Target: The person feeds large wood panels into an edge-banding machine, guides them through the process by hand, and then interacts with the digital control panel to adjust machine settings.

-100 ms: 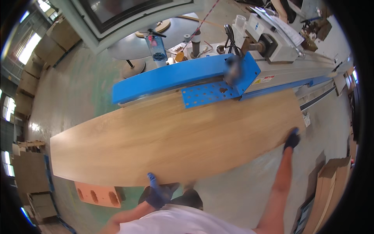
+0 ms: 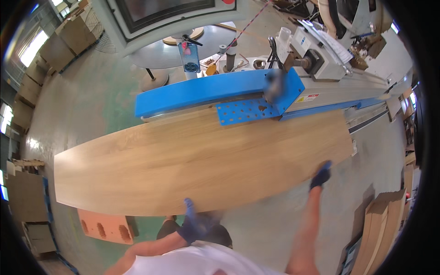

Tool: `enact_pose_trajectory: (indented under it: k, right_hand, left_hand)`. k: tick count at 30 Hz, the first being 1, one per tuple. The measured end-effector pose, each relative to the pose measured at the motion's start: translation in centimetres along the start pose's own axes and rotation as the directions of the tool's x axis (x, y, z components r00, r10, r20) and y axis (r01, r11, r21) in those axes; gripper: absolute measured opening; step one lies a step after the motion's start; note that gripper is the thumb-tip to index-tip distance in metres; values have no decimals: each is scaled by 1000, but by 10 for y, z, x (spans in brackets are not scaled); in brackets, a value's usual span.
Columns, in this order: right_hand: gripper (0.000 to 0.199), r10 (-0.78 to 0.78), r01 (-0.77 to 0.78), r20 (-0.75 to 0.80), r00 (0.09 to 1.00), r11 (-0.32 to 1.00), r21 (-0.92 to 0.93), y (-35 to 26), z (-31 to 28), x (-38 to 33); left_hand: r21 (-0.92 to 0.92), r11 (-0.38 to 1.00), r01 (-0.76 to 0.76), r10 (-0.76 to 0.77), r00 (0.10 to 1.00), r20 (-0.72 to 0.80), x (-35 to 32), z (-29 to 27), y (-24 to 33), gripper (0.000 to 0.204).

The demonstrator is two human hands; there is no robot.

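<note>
A long, wood-grained panel (image 2: 183, 160) lies across the view in front of a blue machine. Its far edge runs under the machine's blue guard (image 2: 197, 91) and a perforated blue plate (image 2: 247, 111). My left hand (image 2: 193, 223), in a dark blue glove, grips the near edge around the middle, thumb on top and the other fingers mostly hidden. Farther right, my gloved right hand (image 2: 321, 177) holds the same edge near the panel's right end, a blue fingertip showing on top. What its remaining fingers do underneath is hidden.
A framed screen (image 2: 167, 16) overhangs the back left. Behind the guard stand a round grey table (image 2: 156, 52) and a blue clear container (image 2: 189, 57). An orange block with holes (image 2: 105, 227) sits below the panel's left part. Boards (image 2: 382, 224) lean at right; another person's arm (image 2: 329, 16) shows far right.
My right hand has slid left along the near edge, away from the panel's right corner. The left hand keeps its hold, and the whole view has shifted slightly.
</note>
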State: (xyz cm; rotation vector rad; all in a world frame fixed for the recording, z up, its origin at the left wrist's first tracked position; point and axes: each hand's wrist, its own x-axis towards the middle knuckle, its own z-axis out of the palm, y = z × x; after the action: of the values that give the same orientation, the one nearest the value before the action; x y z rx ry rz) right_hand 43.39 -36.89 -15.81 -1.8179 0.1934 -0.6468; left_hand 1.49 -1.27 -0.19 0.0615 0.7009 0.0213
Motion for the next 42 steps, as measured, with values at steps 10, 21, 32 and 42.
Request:
enact_pose_trajectory:
  k: [10, 21, 32, 42]
  right_hand:
    - [50, 457, -442, -4, 890, 863, 247, -191, 64, -346]
    - [52, 531, -501, -71, 844, 830, 246, -188, 59, -344]
    - [46, 497, -476, -139, 857, 865, 162, -197, 65, -341]
    - [41, 467, -453, -24, 884, 868, 202, -136, 47, -289]
  left_hand:
    - [-34, 962, 270, -270, 963, 0, -40, -64, 57, 59]
    - [-49, 638, -769, 680, 592, -432, -238, -265, 272, 51]
    - [110, 385, -916, 760, 247, -601, -258, -305, 328, 57]
    - [541, 370, -755, 913, 187, -362, -194, -299, 264, 46]
